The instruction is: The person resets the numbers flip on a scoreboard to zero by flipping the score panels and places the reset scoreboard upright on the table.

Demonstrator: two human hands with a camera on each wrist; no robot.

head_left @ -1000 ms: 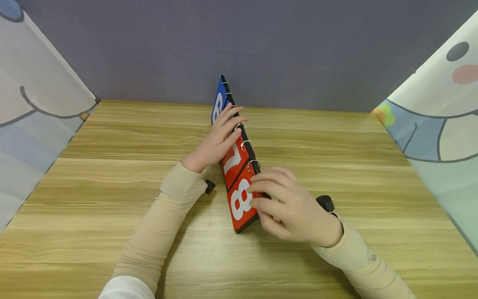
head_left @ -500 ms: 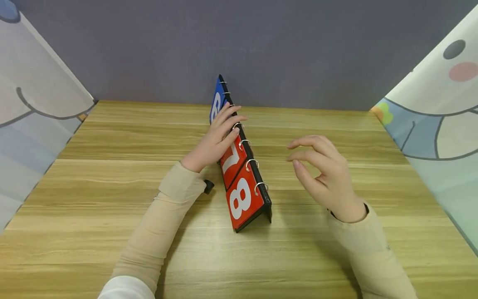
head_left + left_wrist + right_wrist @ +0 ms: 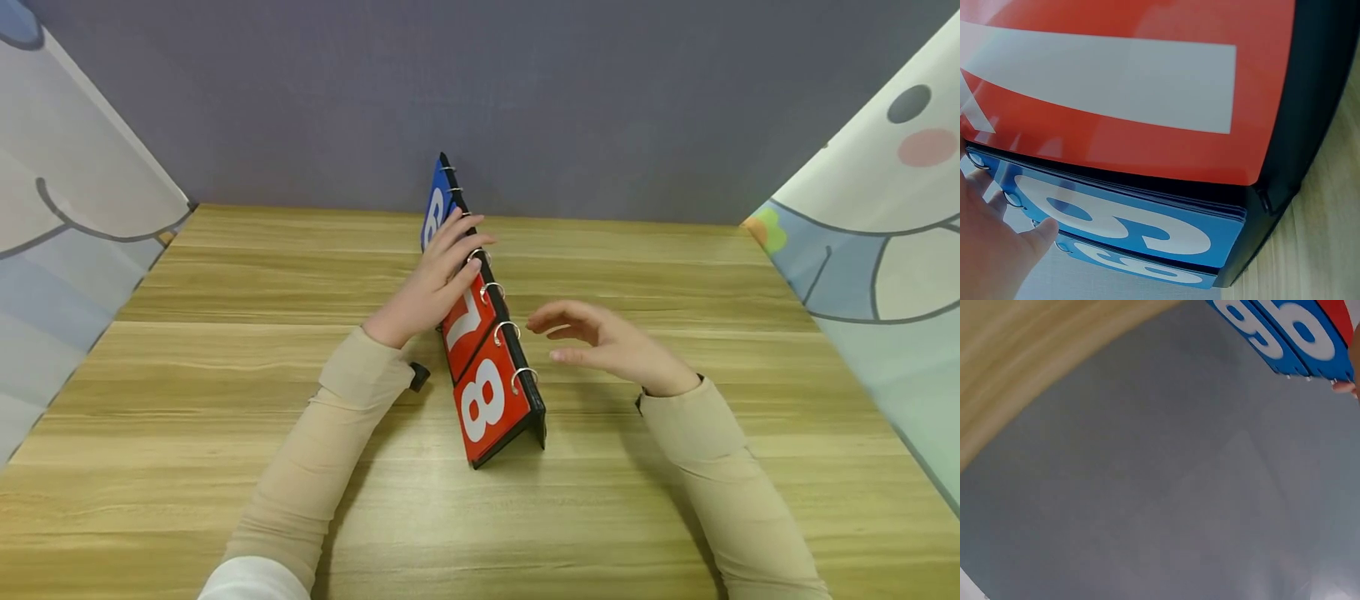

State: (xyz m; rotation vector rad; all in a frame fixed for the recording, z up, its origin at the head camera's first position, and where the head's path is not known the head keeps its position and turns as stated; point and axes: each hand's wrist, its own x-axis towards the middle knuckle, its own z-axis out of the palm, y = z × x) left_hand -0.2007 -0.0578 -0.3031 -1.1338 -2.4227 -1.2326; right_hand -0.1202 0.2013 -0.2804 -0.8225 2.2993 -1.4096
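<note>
A tabletop flip scoreboard (image 3: pixel 491 404) stands tented on the table, its number cards hung on metal rings along a black spine. Its near red cards read 7 and 8; farther back are blue cards, one partly hidden by the hand. My left hand (image 3: pixel 423 287) rests across the spine at the middle, fingers extended over the top edge. In the left wrist view, the left thumb (image 3: pixel 1041 237) lies by the rings of a blue card (image 3: pixel 1110 215). My right hand (image 3: pixel 618 346) hovers just right of the scoreboard, fingers loosely bent and holding nothing.
The wood-grain table (image 3: pixel 225 400) runs back to a grey panel (image 3: pixel 600 108). Cartoon-printed sheets (image 3: pixel 885 250) flank both sides. A small black piece (image 3: pixel 420 377) shows beside the left sleeve.
My right hand has left the near red 8 card, swung out to the right, then come back lower toward the spine. The left hand and scoreboard have stayed in place.
</note>
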